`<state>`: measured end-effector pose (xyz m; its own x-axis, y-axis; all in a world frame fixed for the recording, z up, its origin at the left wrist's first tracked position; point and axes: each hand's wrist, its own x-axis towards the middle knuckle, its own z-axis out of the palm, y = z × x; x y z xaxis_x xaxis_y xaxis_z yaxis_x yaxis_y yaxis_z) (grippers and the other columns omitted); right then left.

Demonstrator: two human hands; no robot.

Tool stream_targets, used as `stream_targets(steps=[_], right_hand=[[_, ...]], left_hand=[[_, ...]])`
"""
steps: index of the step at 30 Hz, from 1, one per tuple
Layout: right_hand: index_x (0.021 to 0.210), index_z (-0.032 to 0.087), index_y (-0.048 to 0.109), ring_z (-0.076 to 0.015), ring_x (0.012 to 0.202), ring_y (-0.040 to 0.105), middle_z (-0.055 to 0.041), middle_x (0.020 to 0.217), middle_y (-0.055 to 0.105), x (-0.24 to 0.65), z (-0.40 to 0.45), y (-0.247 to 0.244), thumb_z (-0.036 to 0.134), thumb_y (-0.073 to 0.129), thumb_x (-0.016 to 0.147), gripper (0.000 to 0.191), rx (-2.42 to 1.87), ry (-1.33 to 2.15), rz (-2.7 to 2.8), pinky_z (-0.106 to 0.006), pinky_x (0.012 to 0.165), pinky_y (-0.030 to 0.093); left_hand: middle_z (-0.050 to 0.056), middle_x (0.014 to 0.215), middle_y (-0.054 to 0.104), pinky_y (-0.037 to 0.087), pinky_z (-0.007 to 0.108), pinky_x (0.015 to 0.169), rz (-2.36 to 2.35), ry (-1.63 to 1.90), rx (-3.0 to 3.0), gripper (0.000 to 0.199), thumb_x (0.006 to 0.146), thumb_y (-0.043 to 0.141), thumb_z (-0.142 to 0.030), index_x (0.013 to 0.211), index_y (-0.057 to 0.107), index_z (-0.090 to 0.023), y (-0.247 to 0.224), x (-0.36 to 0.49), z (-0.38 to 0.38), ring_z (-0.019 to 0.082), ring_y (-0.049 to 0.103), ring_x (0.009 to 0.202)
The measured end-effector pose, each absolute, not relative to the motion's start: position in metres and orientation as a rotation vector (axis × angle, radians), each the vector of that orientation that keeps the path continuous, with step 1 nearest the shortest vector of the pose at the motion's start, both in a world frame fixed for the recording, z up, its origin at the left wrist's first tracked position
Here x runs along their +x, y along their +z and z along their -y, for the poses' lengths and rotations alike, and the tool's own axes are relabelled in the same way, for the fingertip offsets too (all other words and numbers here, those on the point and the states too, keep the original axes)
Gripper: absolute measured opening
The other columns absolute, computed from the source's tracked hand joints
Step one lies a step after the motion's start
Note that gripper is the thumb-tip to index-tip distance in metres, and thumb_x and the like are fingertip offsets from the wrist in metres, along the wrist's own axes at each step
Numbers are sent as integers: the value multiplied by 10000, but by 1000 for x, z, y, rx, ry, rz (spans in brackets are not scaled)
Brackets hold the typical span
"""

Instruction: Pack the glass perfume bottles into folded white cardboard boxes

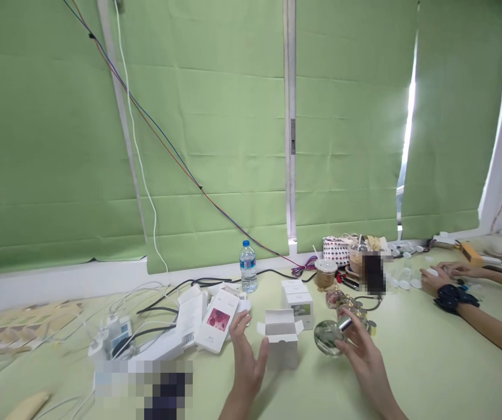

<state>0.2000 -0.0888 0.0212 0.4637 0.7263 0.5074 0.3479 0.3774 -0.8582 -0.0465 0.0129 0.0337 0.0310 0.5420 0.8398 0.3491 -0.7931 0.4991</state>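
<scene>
My right hand (362, 350) grips a round, clear glass bottle (327, 339) by its silver-capped neck. The bottle is tilted and its body points left, a little above the table. Just left of it stands a small white carton (282, 350) with its top flaps spread open. My left hand (247, 356) is at the carton's left side, thumb and fingers apart with nothing between them. Whether the thumb touches the carton I cannot tell. Behind the open carton are closed white cartons (298, 306), one with a green picture.
White boxes, one with a red picture (217, 321), lie left among cables and a power strip (113, 335). A water bottle (248, 268) and a drink cup (325, 274) stand behind. Several gold-toned bottles (347, 303) sit beyond my right hand. Another person's hands (437, 281) work at right.
</scene>
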Motion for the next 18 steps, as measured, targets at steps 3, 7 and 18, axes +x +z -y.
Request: stream_targets(steps=[3, 7, 18], right_hand=[[1425, 221, 310, -224, 994, 657, -106, 1117, 648, 181, 74, 51, 401, 563, 877, 630, -1058, 353, 1121, -304, 801, 562], [1403, 215, 331, -218, 986, 662, -102, 1117, 643, 150, 47, 74, 380, 551, 891, 581, -937, 429, 1240, -316, 831, 554], [1343, 271, 458, -247, 1170, 587, -74, 1273, 620, 144, 17, 27, 254, 465, 928, 415, -1014, -30, 1624, -332, 944, 504]], left_hand=[[134, 1322, 432, 337, 535, 1048, -812, 1656, 2170, 600, 757, 679, -402, 1252, 378, -244, 36, -47, -19, 342, 393, 1286], [92, 1307, 514, 356, 459, 1044, -822, 1390, 1946, 670, 674, 730, -201, 1259, 406, -254, 29, -38, -13, 293, 474, 1230], [52, 1024, 694, 514, 331, 740, -824, 1252, 1665, 487, 714, 574, -175, 1184, 453, -210, 32, -19, 0, 222, 650, 849]])
